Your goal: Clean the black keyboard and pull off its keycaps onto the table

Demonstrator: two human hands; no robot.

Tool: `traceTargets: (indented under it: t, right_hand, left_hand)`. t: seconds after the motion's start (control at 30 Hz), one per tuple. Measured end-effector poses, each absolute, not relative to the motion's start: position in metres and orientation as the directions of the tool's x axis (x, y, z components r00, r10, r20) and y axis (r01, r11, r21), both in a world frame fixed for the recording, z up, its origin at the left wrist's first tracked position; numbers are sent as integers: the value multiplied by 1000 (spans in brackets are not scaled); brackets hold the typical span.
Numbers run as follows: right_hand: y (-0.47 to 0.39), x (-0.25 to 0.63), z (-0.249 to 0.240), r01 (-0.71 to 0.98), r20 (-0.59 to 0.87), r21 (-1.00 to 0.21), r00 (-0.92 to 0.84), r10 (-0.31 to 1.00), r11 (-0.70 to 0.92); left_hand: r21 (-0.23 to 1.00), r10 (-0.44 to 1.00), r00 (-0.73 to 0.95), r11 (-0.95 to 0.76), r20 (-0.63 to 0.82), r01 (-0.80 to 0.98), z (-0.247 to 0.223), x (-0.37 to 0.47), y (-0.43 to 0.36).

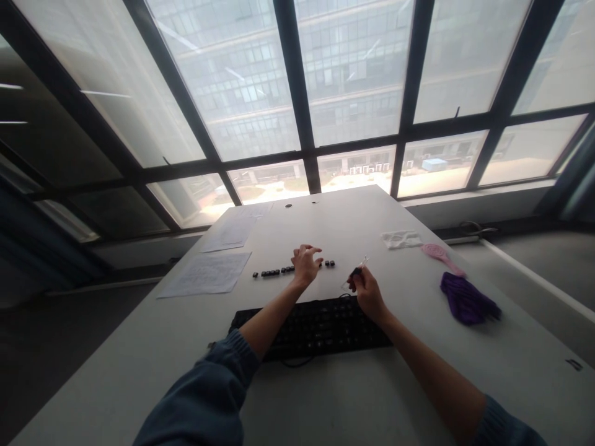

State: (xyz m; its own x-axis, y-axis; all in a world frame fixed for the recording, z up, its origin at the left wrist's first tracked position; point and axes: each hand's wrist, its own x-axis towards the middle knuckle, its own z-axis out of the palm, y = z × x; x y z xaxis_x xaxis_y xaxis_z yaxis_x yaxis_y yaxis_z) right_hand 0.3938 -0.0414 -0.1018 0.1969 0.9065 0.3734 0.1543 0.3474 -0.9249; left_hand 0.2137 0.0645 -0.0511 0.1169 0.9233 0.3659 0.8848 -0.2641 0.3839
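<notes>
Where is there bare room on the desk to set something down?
Bare: the far middle of the desk, between papers and white cloth; the near stretch below the keyboard, between the forearms; the strip between right forearm and purple bundle. Crowded: around the left hand and right hand, where the black keycaps, keyboard and held tool sit close.

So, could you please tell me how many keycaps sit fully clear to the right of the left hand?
2: one keycap just right of the left hand, and a second keycap beside it, farther right. Others may be partly or wholly hidden by the hand.
</notes>
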Motion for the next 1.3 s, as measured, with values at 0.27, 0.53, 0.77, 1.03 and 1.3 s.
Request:
traceTargets:
  t: [0.27,0.53,0.77,1.03,1.3]
  right_hand:
    - [-52,399,-88,372,417,-847,18,909,381]
    - [-57,398,-89,477,456,-740,-162,875,474]
    - [-59,402,-94,452,472,-762,-104,876,464]
    - [-53,402,-99,379,475,-827,75,877,416]
    - [-54,400,-92,361,420,-855,58,906,373]
  left_hand:
    - [429,896,254,-404,364,808,-49,213,-3]
    - [519,870,446,-486,211,703,-72,221,-39]
    - [557,809,541,-565,230,608,-79,238,-33]
    - [526,772,480,-636,417,565,-84,238,-42]
    - [571,772,431,-635,467,519,-84,238,-41]
